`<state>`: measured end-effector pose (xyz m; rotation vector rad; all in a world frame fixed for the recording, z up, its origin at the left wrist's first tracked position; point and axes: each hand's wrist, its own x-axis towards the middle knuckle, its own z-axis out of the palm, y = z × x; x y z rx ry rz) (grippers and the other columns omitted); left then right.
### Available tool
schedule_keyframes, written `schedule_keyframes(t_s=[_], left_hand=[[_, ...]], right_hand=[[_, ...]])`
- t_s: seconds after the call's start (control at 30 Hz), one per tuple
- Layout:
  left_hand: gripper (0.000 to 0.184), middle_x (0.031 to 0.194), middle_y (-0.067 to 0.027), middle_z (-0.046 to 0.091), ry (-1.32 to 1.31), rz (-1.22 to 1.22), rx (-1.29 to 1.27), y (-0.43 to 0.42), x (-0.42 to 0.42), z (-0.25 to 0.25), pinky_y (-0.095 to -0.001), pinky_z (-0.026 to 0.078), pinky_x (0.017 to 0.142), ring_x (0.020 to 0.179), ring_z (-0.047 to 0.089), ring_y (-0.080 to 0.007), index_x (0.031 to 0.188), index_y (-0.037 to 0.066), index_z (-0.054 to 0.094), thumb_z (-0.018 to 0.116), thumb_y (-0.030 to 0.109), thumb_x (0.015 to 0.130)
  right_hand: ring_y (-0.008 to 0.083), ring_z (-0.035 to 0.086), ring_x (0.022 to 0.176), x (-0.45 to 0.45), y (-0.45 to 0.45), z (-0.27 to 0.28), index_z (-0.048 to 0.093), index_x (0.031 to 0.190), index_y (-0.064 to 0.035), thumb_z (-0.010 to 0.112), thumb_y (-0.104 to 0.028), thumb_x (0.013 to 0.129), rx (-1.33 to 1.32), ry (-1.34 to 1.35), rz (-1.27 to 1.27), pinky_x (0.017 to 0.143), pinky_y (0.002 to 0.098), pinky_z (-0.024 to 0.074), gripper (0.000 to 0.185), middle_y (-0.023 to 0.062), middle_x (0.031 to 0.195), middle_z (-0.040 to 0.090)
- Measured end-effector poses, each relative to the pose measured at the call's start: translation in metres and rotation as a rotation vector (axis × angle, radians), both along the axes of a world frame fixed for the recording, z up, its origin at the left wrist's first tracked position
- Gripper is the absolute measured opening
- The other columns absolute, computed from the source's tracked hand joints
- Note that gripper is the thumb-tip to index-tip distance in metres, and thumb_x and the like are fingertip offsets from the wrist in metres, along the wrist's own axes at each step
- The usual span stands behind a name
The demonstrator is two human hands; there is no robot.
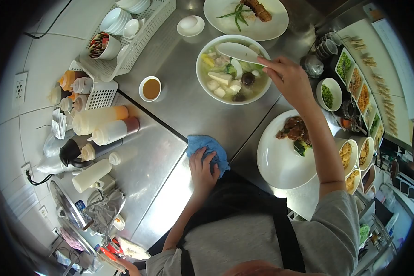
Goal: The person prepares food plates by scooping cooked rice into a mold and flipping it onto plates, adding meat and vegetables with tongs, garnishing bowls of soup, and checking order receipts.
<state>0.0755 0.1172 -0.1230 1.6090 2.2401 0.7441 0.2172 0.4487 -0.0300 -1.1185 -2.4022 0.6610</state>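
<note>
My right hand [284, 78] is closed around the handle of a white soup spoon [237, 52]. The spoon lies over the far side of a large white bowl of soup [199, 76], which holds pale chunks, a dark mushroom and greens in cloudy broth. My left hand [203, 169] presses on a crumpled blue cloth [211, 145] at the near edge of the steel counter, its fingers bent over the fabric. Near my right forearm is a white plate [278, 170] with brown glazed meat [295, 129] and greens, partly hidden by the arm.
A cup of brown sauce [151, 88] stands left of the bowl. Farther back are an egg on a saucer [190, 25] and an oval plate [276, 30] with food. Squeeze bottles [112, 131] and a white basket [145, 39] line the left; garnish containers [345, 66] line the right.
</note>
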Motion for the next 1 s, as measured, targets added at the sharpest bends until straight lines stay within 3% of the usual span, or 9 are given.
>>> schedule_keyframes(t_s=[0.4, 0.5, 1.0], left_hand=[[0.043, 0.128, -0.0175, 0.046, -0.027, 0.011, -0.005, 0.0, -0.001, 0.0, -0.0531, 0.028, 0.103, 0.119, 0.041, -0.0403, 0.115, 0.009, 0.056, 0.06, 0.009, 0.072], [0.041, 0.128, -0.0155, 0.046, 0.012, 0.001, -0.028, 0.0, -0.002, 0.001, -0.0532, 0.033, 0.101, 0.118, 0.043, -0.0396, 0.115, 0.011, 0.055, 0.063, 0.011, 0.074], [0.042, 0.129, -0.0172, 0.045, -0.022, 0.003, -0.02, -0.001, -0.003, -0.003, -0.0537, 0.028, 0.103, 0.119, 0.041, -0.04, 0.115, 0.01, 0.056, 0.061, 0.01, 0.073]], right_hand=[[0.0285, 0.06, 0.07, -0.003, 0.002, 0.005, 0.069, 0.109, -0.0221, 0.062, -0.018, 0.085, -0.008, -0.031, 0.009, 0.063, 0.0398, 0.0473, 0.025, 0.0071, 0.084, 0.061], [0.0288, 0.06, 0.07, -0.004, 0.002, 0.006, 0.069, 0.109, -0.0221, 0.062, -0.017, 0.085, -0.004, -0.045, 0.007, 0.063, 0.0398, 0.0473, 0.025, 0.0072, 0.084, 0.061], [0.025, 0.059, 0.067, -0.004, 0.003, -0.005, 0.067, 0.113, -0.0188, 0.063, -0.014, 0.086, 0.042, -0.03, -0.005, 0.063, 0.0348, 0.0469, 0.028, 0.008, 0.087, 0.061]])
